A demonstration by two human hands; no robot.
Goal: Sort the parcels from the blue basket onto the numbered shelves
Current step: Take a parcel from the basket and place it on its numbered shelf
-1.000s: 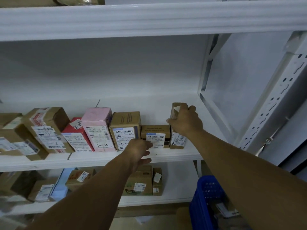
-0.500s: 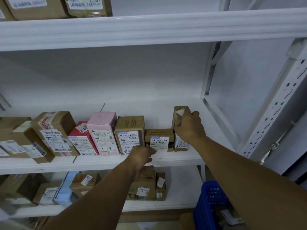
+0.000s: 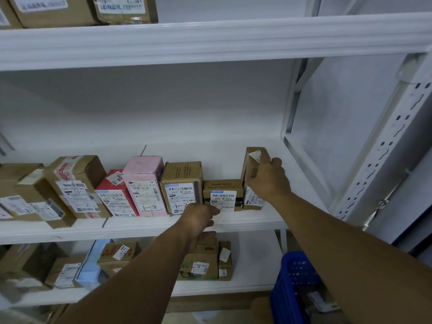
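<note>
On the middle shelf (image 3: pixel 140 226) a row of labelled parcels stands along the front edge, and the tall narrow parcel (image 3: pixel 250 162) is upright at the row's right end, just beside a low brown box (image 3: pixel 222 187). The right hand (image 3: pixel 268 181) grips the tall parcel from its right side, fingers wrapped across the front face and one fingertip up on the white label near the top. The left hand (image 3: pixel 198 218) reaches to the front of the low brown box with loosely curled fingers, tips at the lower edge of its label (whether they pinch it or only touch it cannot be told). Left of the low box come a brown box (image 3: pixel 181 181) marked 1-2, then a pink box (image 3: pixel 145 181). The blue basket (image 3: pixel 297 277) sits low at the right, beneath the right forearm.
</note>
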